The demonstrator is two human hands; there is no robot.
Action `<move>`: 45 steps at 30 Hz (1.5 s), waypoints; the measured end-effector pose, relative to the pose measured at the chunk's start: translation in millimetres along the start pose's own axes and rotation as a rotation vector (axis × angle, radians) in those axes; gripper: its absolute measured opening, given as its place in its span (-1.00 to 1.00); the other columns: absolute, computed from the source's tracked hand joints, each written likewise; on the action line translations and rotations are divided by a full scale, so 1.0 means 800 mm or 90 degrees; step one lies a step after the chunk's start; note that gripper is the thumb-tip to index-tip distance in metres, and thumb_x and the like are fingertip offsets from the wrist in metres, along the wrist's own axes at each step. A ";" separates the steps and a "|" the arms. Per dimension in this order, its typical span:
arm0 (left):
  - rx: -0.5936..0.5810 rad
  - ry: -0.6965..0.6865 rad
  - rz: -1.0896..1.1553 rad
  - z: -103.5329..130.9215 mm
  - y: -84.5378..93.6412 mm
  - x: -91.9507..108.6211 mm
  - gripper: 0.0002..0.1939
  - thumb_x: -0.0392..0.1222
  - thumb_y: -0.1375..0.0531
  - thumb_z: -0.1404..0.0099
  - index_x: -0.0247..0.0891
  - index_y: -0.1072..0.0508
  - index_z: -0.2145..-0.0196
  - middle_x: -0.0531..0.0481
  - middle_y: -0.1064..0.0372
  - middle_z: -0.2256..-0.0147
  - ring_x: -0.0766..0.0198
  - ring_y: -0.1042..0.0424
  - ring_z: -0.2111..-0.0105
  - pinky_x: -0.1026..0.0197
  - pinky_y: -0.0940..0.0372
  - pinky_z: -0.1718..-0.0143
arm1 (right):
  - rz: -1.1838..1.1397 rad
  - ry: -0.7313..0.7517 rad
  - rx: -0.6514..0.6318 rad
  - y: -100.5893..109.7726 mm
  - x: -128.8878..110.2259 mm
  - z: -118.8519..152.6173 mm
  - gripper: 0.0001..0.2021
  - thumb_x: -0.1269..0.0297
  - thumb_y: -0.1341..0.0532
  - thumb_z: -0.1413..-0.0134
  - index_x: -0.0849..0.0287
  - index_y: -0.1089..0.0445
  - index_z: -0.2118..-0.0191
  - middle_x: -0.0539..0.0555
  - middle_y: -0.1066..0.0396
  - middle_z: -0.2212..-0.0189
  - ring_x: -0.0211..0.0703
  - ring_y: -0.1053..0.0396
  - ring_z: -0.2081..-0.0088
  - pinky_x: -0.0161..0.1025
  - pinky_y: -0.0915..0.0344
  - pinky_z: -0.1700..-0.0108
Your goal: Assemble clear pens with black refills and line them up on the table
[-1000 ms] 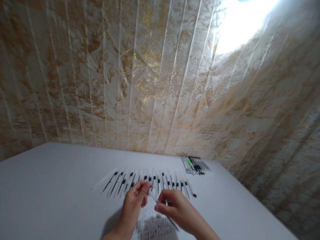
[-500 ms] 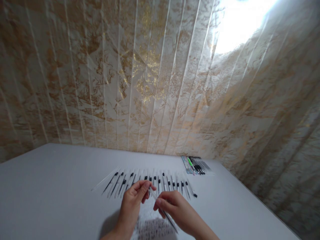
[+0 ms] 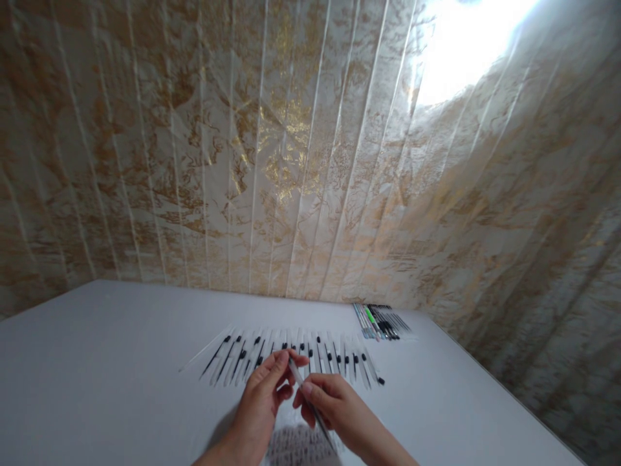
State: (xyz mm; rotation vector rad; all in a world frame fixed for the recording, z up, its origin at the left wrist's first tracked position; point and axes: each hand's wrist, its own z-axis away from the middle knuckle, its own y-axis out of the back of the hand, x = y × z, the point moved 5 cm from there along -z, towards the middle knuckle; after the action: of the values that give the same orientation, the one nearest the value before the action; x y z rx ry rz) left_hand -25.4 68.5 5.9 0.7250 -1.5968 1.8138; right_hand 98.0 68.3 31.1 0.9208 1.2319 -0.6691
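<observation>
My left hand [image 3: 266,389] pinches the upper end of a slim pen [image 3: 294,371] between thumb and fingers. Around the pen's middle, my right hand [image 3: 327,402] is closed, and the dark lower end slants down to the right below it. Just beyond my hands lies a row of pen parts: pale clear barrels [image 3: 371,364], thin dark refills [image 3: 212,360] and small black caps [image 3: 381,382]. My left fingers hide some of that row. Beneath my hands is a clear sheet or bag with blurred dark writing [image 3: 297,446].
At the back right of the white table [image 3: 121,362], several assorted pens [image 3: 372,322] lie side by side, one with a bright green part. Patterned gold and white wall covering [image 3: 291,162] rises directly behind the table.
Both hands still hold the pen. My right hand has moved slightly left along with the pen's lower end, and my left fingers have shifted a little at the top.
</observation>
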 end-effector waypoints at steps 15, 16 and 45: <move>-0.035 0.020 0.024 0.005 -0.005 -0.001 -0.52 0.15 -0.44 0.02 -0.25 -0.56 0.26 0.05 -0.44 0.41 0.26 -0.38 0.42 0.24 -0.34 0.42 | -0.023 -0.001 0.023 -0.004 0.005 -0.003 -0.52 -0.15 -0.12 -0.10 0.24 -0.40 0.43 -0.08 -0.25 0.69 -0.37 0.03 0.68 -0.34 0.12 0.59; -0.033 0.022 0.025 0.006 -0.005 -0.001 -0.54 0.15 -0.43 0.00 -0.23 -0.56 0.26 0.06 -0.43 0.42 0.24 -0.39 0.40 0.23 -0.34 0.43 | -0.019 0.005 0.027 -0.004 0.005 -0.002 -0.52 -0.15 -0.12 -0.11 0.25 -0.41 0.42 -0.07 -0.25 0.69 -0.37 0.02 0.68 -0.34 0.12 0.58; -0.021 0.050 -0.023 0.007 -0.008 0.014 -0.62 0.03 -0.49 0.06 -0.32 -0.55 0.42 0.08 -0.41 0.51 0.37 -0.33 0.50 0.33 -0.26 0.40 | -0.032 -0.022 -0.034 0.001 -0.005 0.007 -0.62 -0.03 -0.16 -0.18 0.22 -0.37 0.41 -0.10 -0.31 0.69 -0.40 -0.01 0.68 -0.35 0.14 0.60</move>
State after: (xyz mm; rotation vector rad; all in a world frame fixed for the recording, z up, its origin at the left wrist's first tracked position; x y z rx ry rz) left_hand -27.7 64.8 19.0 0.6556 -1.5488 1.7651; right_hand 100.6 63.2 35.2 0.8326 1.2408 -0.6860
